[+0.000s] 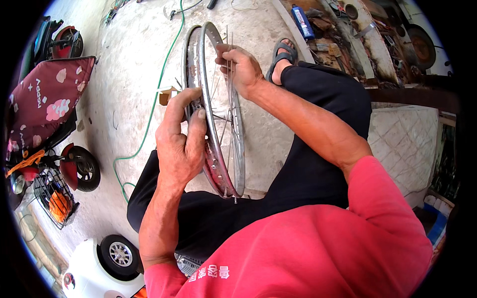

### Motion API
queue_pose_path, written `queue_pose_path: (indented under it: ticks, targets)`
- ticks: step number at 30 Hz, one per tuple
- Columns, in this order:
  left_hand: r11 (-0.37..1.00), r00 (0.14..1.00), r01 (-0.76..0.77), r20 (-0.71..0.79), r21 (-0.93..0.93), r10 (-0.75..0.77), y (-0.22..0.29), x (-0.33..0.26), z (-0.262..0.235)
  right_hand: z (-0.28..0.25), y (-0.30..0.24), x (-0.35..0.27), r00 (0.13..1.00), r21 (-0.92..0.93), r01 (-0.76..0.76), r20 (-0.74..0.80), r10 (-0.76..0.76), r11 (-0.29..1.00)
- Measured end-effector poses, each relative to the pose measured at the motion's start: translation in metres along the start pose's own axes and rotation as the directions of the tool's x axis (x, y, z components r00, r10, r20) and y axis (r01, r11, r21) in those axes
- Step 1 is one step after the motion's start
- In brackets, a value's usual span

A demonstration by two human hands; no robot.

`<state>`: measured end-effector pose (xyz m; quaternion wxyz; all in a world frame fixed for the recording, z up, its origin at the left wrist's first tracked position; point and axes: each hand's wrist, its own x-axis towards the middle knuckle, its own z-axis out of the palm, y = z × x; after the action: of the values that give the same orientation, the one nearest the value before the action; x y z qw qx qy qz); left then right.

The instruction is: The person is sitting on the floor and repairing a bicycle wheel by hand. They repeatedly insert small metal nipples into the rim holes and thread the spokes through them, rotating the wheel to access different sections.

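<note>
Across the lap, upright on the thighs: spoked wheel rim [211, 74], left hand [180, 144] wrapped over its near edge with fingers pressed together, right hand [242, 65] pinching a loose spoke [231, 119] at the far side — lacing likely underway; seating that spoke probably needs steady rim

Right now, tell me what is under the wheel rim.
Under the wheel rim lie the person's black trousers and bare concrete floor. The left hand covers part of the rim; the floor directly beneath stays hidden.
</note>
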<state>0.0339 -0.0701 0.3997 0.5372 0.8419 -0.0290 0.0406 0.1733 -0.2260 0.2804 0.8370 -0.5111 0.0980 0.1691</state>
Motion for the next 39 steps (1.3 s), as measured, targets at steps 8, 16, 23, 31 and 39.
queue_pose_path:
  ticks: [8, 16, 23, 31, 39]
  targets:
    - [0.998, 0.999, 0.037, 0.006, -0.050, -0.037, 0.006, 0.003, 0.004, -0.001, 0.007, 0.011, 0.987, 0.204, -0.042, -0.144, 0.072, 0.978]
    - [0.999, 1.000, 0.015, -0.001, -0.052, -0.015, 0.002, 0.002, 0.004, -0.001, 0.012, 0.015, 0.990, 0.083, 0.031, -0.137, -0.019, 0.996]
    - [1.000, 1.000, -0.011, -0.004, -0.023, 0.011, 0.001, 0.001, 0.002, 0.015, 0.006, -0.003, 0.999, 0.051, 0.025, -0.022, -0.024, 0.998]
    - [0.996, 0.999, 0.047, 0.006, -0.079, -0.047, 0.002, 0.001, 0.001, 0.007, 0.013, -0.010, 0.973, -0.144, 0.037, 0.230, -0.003, 0.989]
    - [0.906, 0.988, 0.134, -0.014, -0.401, -0.153, 0.001, 0.000, 0.003, 0.006, -0.001, -0.010, 0.932, 0.251, -0.314, 0.266, 0.247, 0.916]
